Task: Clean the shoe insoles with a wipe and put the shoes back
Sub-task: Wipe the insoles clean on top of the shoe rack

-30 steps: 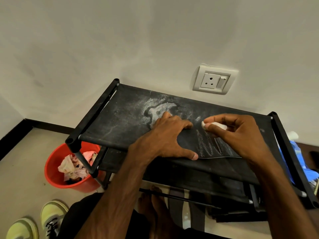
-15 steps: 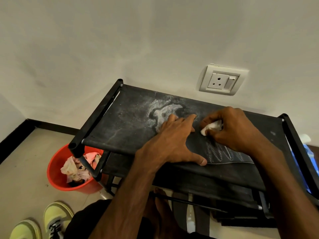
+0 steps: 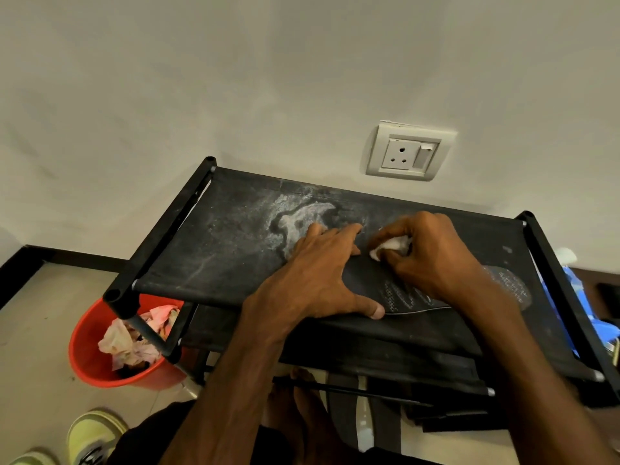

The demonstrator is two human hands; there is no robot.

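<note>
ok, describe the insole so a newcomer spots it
Find the black shoe rack below the wall socket. On its top shelf, under the left hand and right hand, lies the insole: flat, black, the only thing with white stitched rows.

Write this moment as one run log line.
action: wiping insole | left hand: flat, pressing insole on rack top | right hand: pinching white wipe against insole | nearby: red bucket beside rack

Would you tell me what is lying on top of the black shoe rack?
A dark insole, held flat by the left hand, while the right hand pinches a white wipe on it. Both hands cover much of it.
</note>
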